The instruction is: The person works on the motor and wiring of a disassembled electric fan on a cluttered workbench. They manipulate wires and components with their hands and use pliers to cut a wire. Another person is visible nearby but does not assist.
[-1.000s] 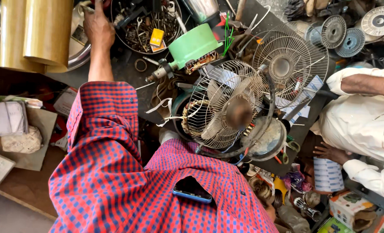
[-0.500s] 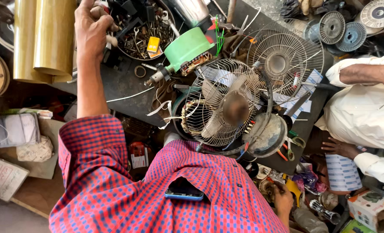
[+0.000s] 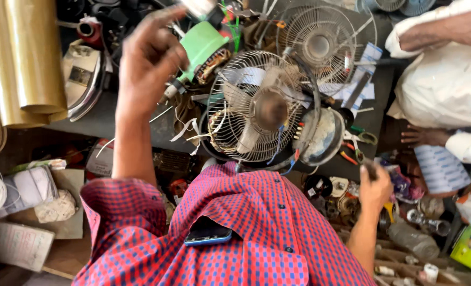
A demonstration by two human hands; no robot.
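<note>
My left hand (image 3: 145,58) is raised above the workbench, blurred, with fingers curled together; whether anything is pinched in them does not show. It hovers just left of a green motor housing (image 3: 206,45). A small fan in a wire cage (image 3: 256,111) stands on the dark bench in front of my chest, loose wires hanging beneath it. My right hand (image 3: 376,188) is low at the right, closed in a fist around a small dark object, above a clutter of small parts. A dark phone (image 3: 208,233) sits in my red checked shirt pocket.
A second wire fan guard (image 3: 315,42) lies behind the fan. Gold rolls (image 3: 23,58) stand at the far left. A person in white (image 3: 442,90) sits at the right, one hand (image 3: 421,136) on the bench edge. Pliers (image 3: 360,140) lie nearby.
My left hand has pulled back from the bowl of parts at the far side and lifted toward the camera. My right hand has risen into view. The camera has moved closer to the fan.
</note>
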